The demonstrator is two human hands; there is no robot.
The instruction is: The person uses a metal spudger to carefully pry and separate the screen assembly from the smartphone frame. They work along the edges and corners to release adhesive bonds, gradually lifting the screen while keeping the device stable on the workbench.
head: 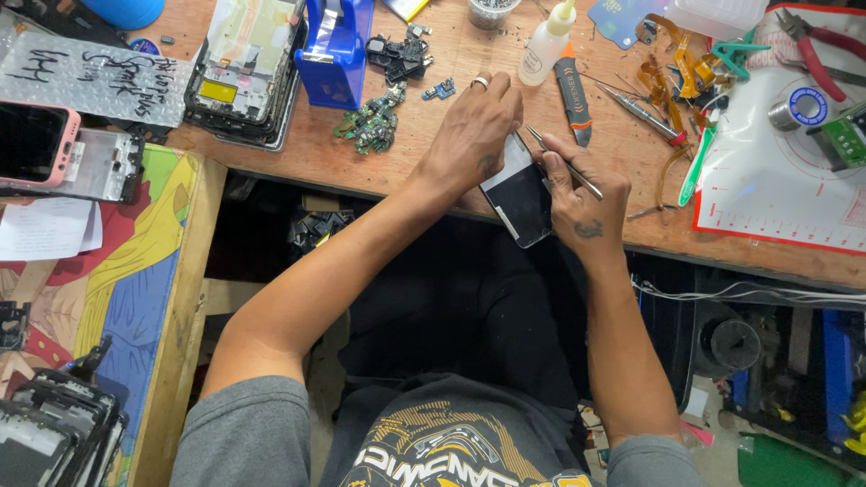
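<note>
My left hand [474, 135], a ring on one finger, presses down on the top of a dark smartphone [520, 197] that lies at the near edge of the wooden workbench [451, 54]. My right hand [582, 194] grips a thin metal tool [564, 162], like tweezers or a pick, with its tip at the phone's upper right edge. The phone hangs partly over the bench edge, above my lap.
Green circuit boards [372, 122], a blue holder [332, 45], a stack of phone frames [242, 72], a white squeeze bottle [547, 43], a utility knife [572, 95], orange flex cables [667, 90], a screwdriver [642, 113], red pliers [816, 50] and a white work mat [776, 180] crowd the bench. A pink phone [34, 144] lies left.
</note>
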